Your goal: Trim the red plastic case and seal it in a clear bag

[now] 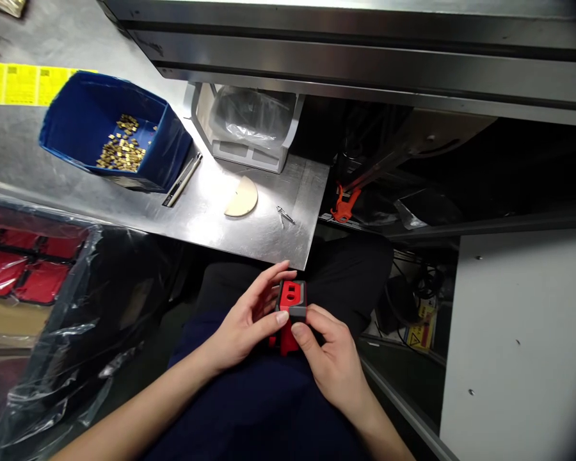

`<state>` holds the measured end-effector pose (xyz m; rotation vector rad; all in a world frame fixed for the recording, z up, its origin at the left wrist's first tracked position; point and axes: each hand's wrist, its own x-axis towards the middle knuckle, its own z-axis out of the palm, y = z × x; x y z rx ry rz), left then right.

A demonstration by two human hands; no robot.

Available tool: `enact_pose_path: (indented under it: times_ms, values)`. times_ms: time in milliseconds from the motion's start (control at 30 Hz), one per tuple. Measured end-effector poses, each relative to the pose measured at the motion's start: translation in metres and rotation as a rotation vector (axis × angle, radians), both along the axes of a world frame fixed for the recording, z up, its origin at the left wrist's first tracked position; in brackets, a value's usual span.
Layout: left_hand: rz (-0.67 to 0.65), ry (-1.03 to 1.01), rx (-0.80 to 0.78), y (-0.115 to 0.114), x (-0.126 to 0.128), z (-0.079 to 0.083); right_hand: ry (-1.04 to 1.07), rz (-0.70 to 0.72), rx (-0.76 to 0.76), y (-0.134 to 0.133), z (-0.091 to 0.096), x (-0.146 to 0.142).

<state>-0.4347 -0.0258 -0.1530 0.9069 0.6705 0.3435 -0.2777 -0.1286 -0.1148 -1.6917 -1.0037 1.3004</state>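
Observation:
A small red plastic housing with dark grey trim (pixel 292 296) is held between my two hands above my lap, just off the bench's front edge. My left hand (pixel 249 323) curls round its left side, with the thumb pressed to the front edge. From the right, my right hand (pixel 329 349) grips the lower corner between thumb and bent fingers. The top face shows a square hole and a round hole. On the metal bench (pixel 196 221) nearby lie a cream half-disc (pixel 242 197) and a few small metal pins (pixel 285 215).
A blue bin (pixel 173 147) with brass inserts (pixel 122 150) stands left beside a utility knife (pixel 182 179). Behind is a grey bin (pixel 249 157) holding clear plastic. Plastic-wrapped red parts (pixel 43 282) sit lower left. A metal beam (pixel 340 57) overhangs; a white panel (pixel 518 346) stands right.

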Motion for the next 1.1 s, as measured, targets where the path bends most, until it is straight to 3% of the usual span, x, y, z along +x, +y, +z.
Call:
enact_pose_path:
  times_ms: [133,367,467,633,800,1100]
  values:
    - [-0.01,0.051,0.08,0.004,0.003,-0.002,-0.028,0.013,-0.012,0.002,-0.001,-0.002]
    - [0.071,0.196,0.055,-0.001,0.01,-0.01,-0.054,-0.017,-0.091,0.005,-0.011,-0.003]
    - [-0.001,0.124,0.076,0.0,0.006,-0.011,0.015,-0.085,-0.146,0.005,-0.012,-0.002]
    - [-0.167,0.117,0.313,-0.003,-0.005,-0.009,0.18,-0.142,-0.207,0.001,-0.008,0.004]
    - [-0.247,0.18,0.456,-0.006,-0.003,-0.002,0.041,-0.188,-0.182,-0.003,-0.008,0.0]
    - [-0.308,0.195,0.473,-0.008,0.001,0.005,-0.056,-0.209,-0.233,-0.009,-0.011,-0.004]
